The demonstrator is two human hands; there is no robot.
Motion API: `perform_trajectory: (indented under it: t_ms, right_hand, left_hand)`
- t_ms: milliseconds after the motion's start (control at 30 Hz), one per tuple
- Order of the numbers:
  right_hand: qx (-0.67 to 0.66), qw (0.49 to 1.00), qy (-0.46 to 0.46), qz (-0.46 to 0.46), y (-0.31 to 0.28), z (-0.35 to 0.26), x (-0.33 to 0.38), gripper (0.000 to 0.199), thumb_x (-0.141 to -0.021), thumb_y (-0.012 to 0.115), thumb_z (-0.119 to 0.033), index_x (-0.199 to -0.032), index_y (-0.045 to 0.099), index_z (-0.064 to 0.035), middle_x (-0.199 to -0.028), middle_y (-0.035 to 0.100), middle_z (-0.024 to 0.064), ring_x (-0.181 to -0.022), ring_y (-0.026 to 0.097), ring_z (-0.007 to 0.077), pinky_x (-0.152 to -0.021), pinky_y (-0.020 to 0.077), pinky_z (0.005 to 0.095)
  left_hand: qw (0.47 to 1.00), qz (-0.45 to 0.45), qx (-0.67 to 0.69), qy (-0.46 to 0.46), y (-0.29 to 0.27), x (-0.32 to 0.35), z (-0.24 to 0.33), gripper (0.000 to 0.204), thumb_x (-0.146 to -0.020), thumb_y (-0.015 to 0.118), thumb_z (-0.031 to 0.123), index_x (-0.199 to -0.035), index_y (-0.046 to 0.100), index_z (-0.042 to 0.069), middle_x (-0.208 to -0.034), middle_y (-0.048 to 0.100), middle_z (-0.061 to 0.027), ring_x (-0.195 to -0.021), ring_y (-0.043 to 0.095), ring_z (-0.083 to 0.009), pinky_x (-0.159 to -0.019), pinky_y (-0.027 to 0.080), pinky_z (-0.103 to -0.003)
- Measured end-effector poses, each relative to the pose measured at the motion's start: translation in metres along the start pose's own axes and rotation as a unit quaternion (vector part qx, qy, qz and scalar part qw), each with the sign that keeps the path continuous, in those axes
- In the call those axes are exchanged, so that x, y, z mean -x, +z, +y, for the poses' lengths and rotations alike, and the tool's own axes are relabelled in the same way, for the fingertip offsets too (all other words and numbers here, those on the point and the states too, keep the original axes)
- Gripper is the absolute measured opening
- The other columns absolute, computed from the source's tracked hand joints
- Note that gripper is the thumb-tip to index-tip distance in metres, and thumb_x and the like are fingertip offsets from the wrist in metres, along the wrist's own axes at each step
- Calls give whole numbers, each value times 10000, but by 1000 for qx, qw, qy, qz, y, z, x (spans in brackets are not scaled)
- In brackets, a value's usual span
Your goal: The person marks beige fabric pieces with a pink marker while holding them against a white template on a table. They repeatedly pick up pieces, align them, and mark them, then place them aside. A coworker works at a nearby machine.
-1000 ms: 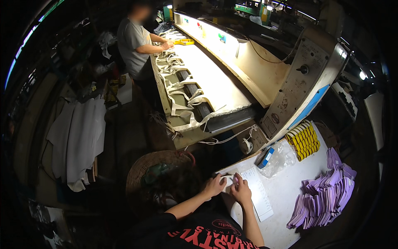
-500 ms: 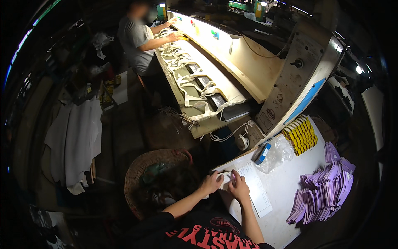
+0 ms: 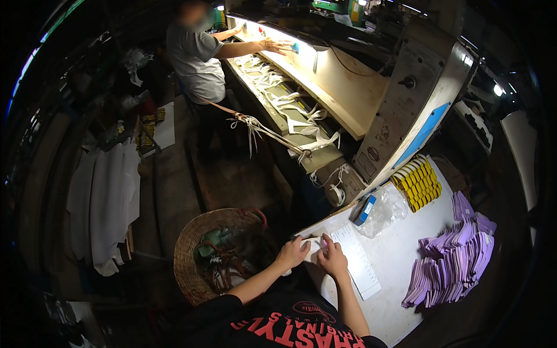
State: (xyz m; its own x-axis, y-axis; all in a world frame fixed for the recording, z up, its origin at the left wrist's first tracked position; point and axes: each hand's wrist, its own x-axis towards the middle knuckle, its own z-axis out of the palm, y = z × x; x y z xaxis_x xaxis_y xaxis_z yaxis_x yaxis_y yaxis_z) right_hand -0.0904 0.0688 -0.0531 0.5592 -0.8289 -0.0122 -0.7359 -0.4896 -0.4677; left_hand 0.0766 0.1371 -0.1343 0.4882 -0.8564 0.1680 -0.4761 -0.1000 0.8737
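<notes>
At the near left corner of the white table (image 3: 400, 246), my left hand (image 3: 292, 253) and my right hand (image 3: 333, 258) hold a small white flat piece (image 3: 314, 249) between them. Fingers of both hands are closed on its two sides. A bit of purple shows by my right fingertips; I cannot make out whether it belongs to the piece. Just right of my right hand lies a white sheet of paper (image 3: 362, 272) with rows of marks. A large pile of purple flat cut pieces (image 3: 449, 264) rests at the table's right side.
A blue box (image 3: 365, 210) and a clear plastic bag (image 3: 386, 214) lie farther back, beside yellow-and-black strips (image 3: 418, 184). Left of the table stands a wicker basket (image 3: 184, 249) with scraps. Beyond, a co-worker (image 3: 200, 64) stands at a long lit machine (image 3: 400, 98) with white straps.
My hands keep nearly the same place and grip. The co-worker has straightened and stretched one arm toward the lit panel. A bundle of cords now hangs between the co-worker and the machine's near end.
</notes>
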Motion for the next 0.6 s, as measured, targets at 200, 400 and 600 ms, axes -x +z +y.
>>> perform_trajectory:
  t_ms: [200,400,600]
  right_hand:
    - [-18,1000,-1,16,3,1,-2,637,-903,679,-356,-1516,515,-303,-1153,652,178,-952,712,408,-813,592,505]
    - [-17,1000,6,12,-2,0,-4,611,-910,667,-340,-1505,532,-293,-1139,655,179,-938,714,407,-810,593,505]
    - [-5,1000,6,3,-5,6,-8,644,-906,672,-322,-1528,513,-269,-1143,659,190,-945,714,371,-843,585,480]
  left_hand:
    - [999,-23,-35,-30,-4,0,1,447,-1022,579,462,-1168,591,40,-984,718,-323,-926,695,-522,-811,567,-585]
    - [991,-58,-73,-91,-6,-1,15,490,-1031,530,504,-1276,540,80,-1066,728,-300,-975,705,-500,-847,565,-574]
    - [990,-75,-70,-95,-4,-5,17,507,-1032,513,523,-1285,536,84,-1105,726,-294,-1006,708,-487,-863,569,-567]
